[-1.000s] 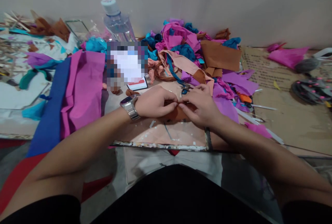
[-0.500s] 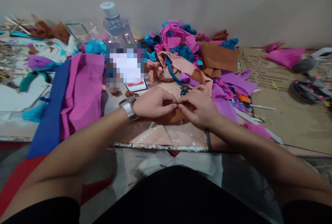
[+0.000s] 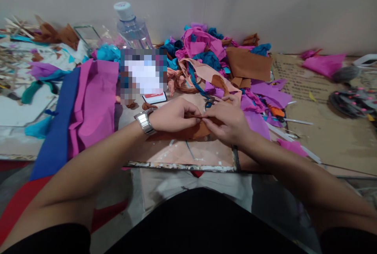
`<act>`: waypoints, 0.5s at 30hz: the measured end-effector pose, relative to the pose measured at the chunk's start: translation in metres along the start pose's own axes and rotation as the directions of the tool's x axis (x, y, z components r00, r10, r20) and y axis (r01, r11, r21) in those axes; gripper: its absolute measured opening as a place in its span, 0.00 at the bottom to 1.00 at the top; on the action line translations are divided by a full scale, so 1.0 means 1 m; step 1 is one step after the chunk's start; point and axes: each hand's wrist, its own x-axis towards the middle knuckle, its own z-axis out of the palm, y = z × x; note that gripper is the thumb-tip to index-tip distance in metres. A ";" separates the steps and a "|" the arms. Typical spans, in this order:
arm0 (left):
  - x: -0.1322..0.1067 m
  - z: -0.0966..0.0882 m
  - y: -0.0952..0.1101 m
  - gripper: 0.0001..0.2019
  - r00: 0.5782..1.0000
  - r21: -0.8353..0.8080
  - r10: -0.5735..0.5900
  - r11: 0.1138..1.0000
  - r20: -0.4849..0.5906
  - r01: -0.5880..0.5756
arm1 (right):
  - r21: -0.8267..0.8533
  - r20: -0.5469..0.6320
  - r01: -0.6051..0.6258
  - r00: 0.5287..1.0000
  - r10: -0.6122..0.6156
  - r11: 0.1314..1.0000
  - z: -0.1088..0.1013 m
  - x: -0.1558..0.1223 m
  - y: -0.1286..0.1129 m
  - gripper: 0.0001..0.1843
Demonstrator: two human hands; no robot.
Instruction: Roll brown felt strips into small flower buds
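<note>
A sheet of brown crepe paper [image 3: 196,131] is held low over the table, its upper edge pinched into a narrow fold. My left hand [image 3: 176,116], with a silver watch on the wrist, pinches that edge from the left between thumb and fingers. From the right, my right hand [image 3: 226,119] grips the same fold, thumb below and fingers above. The fingertips of both hands nearly meet at the middle. Just beyond my right fingers lie scissors [image 3: 209,101], partly covered by the hand.
Behind stands a water bottle [image 3: 134,30], with a phone [image 3: 155,97] in front. Pink crepe paper [image 3: 98,105] and blue paper [image 3: 55,128] hang at left. Colourful scraps [image 3: 203,44] pile up at the back. Cardboard [image 3: 312,128] covers the right side, with an orange-handled tool [image 3: 276,112] nearby.
Both hands keep their pinch on the brown crepe paper and have shifted only slightly. The fold between the fingertips shows a little differently, and more of the scissors is visible.
</note>
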 end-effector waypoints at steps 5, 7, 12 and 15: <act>0.002 -0.002 -0.001 0.12 0.999 -0.069 -0.035 0.997 0.037 0.038 | -0.031 -0.003 0.027 1.000 -0.027 0.999 0.000 0.000 0.000 0.05; 0.002 -0.003 0.000 0.12 0.997 -0.078 -0.052 0.995 0.054 0.057 | -0.049 -0.013 0.040 0.999 -0.041 0.998 -0.001 0.001 -0.001 0.04; 0.002 -0.007 0.000 0.12 0.994 -0.096 -0.078 0.992 0.079 0.086 | -0.060 -0.030 0.074 0.997 -0.076 0.995 -0.002 0.001 -0.001 0.03; 0.002 -0.011 -0.004 0.14 0.997 -0.073 -0.055 0.996 0.056 0.059 | -0.058 -0.019 0.052 0.998 -0.053 0.997 -0.002 0.000 0.001 0.04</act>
